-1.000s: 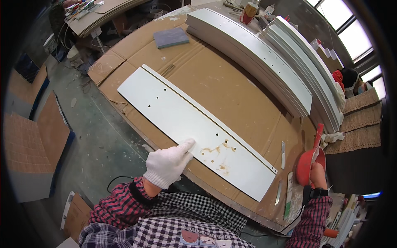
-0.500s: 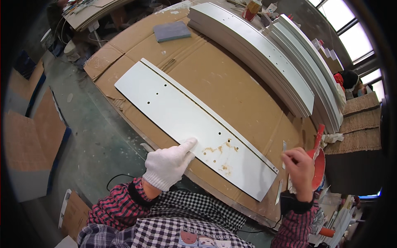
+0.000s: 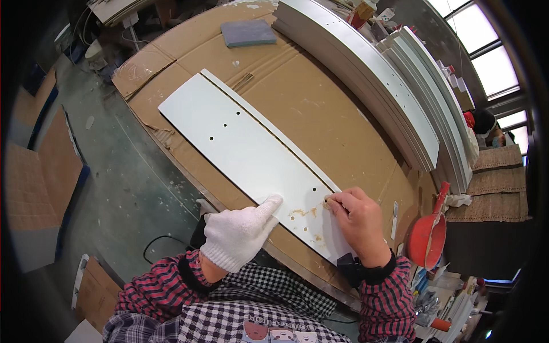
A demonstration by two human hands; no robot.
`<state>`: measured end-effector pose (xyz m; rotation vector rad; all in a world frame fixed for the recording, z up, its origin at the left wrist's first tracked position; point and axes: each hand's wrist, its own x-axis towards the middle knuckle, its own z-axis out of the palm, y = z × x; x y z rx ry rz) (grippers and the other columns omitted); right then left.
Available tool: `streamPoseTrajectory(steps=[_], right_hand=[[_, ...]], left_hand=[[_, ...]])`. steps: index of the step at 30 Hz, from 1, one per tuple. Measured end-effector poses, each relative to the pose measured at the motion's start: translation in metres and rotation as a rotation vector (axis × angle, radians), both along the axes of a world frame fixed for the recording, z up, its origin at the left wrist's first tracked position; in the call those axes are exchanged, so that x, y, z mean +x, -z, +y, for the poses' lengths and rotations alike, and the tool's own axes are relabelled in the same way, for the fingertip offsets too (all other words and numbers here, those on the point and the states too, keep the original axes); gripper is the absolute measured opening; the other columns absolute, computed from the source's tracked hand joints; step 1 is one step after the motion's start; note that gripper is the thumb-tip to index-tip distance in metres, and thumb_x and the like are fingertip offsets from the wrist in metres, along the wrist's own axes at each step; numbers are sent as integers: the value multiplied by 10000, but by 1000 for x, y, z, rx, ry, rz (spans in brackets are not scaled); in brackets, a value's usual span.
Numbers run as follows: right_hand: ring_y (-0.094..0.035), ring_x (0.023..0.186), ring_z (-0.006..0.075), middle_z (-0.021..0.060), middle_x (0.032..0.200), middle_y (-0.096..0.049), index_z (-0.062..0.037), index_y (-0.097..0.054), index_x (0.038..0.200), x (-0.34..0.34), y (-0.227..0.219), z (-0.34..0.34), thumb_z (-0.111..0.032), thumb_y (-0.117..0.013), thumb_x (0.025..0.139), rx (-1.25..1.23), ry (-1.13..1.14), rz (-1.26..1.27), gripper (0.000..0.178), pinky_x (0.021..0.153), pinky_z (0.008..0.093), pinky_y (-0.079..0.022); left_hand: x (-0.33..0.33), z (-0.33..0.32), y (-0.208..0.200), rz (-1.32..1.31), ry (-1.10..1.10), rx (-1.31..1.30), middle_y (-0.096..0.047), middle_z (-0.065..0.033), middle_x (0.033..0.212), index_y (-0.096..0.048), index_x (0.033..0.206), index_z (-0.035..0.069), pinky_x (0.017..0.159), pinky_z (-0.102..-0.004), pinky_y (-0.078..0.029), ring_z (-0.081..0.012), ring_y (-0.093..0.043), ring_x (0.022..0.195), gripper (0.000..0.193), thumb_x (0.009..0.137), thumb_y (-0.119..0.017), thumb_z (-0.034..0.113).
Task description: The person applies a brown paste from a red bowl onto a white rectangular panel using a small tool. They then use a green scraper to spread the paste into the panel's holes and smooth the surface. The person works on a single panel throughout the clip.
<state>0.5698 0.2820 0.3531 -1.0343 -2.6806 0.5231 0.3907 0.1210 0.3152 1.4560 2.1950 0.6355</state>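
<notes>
A long white panel [image 3: 260, 157] with a groove along its far edge and several small holes lies slantwise on a cardboard-covered table. My left hand [image 3: 237, 231], in a white knitted glove, grips the panel's near edge, one finger stretched over the top face. Over the panel's right part is my bare right hand [image 3: 361, 220], its thumb and forefinger pinched together at one of the holes. Whatever lies between those fingertips is too small to make out. Tan filler smears [image 3: 306, 212] mark the white surface beside them. The panel's right end is partly hidden behind my right hand.
Stacked curved white panels [image 3: 366, 80] stand along the far right side of the cardboard [image 3: 320, 108]. A grey block [image 3: 247, 33] lies at the back. Right of the table are a red long-handled pan [image 3: 428, 237] and a thin flat strip [image 3: 394, 216].
My right hand has moved left, from beyond the panel's right end to a hole in it. My left hand keeps its hold on the near edge.
</notes>
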Motion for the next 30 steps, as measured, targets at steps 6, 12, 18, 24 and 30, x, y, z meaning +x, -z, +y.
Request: streamPoseTrajectory(steps=[6,12,18,24,30], right_hand=[[-674,759,288,70,895,-690,-90,-752,914,-1,3,-1,-127,-707,874,27,-4,-16,71,667,378,-536],[-672,746,291,69,889,-687,-94,-751,918,1,1,-2,-120,-704,876,49,-6,-21,68,657,380,-534],[-674,745,289,71,887,-687,-94,-750,942,0,3,-3,-108,-692,883,53,-17,-11,83,648,375,-535],[-676,755,285,73,921,-696,-99,-747,1019,2,3,-6,-86,-678,884,84,-58,-14,152,648,374,-538],[-676,764,280,66,956,-691,-107,-741,1096,12,-2,-13,-46,-672,853,75,-37,-59,261,639,372,-540]], left_hand=[[0,-1,3,25,1,25,-727,-94,796,-676,1255,206,611,-379,-574,-283,-710,673,355,916,-660,310],[0,-1,4,18,7,42,-738,-88,840,-681,1252,195,619,-372,-578,-279,-714,681,358,913,-668,309],[-1,0,5,12,7,43,-734,-96,823,-681,1255,193,616,-368,-577,-275,-715,675,359,916,-669,309],[-1,-1,4,9,4,53,-723,-99,773,-682,1254,193,602,-368,-574,-275,-709,655,357,917,-667,309],[0,-1,4,20,-4,58,-721,-95,765,-685,1248,202,601,-373,-572,-278,-706,650,353,914,-667,315]])
